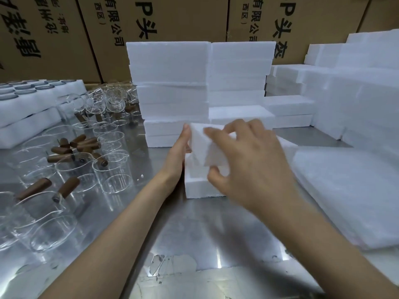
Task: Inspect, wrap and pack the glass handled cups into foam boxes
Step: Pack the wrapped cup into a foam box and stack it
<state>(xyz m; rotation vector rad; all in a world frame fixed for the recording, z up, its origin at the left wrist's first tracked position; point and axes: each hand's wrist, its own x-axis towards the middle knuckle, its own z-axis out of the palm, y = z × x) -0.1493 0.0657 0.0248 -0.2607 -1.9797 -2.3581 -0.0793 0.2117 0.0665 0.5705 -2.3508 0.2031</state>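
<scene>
Big cardboard cartons (151,22) run along the back, well beyond both hands. Steel tabletop (194,234) under everything. Stacked foam boxes (172,83) stand just behind the grips, with more foam stacked off to the right. Glass handled cups (71,169) with brown handles crowd the tabletop left of the left hand (177,156), whose straight fingers press the foam box (200,186). The right hand (248,165) has its grip curled round the tilted foam lid (207,145) above that box.
</scene>
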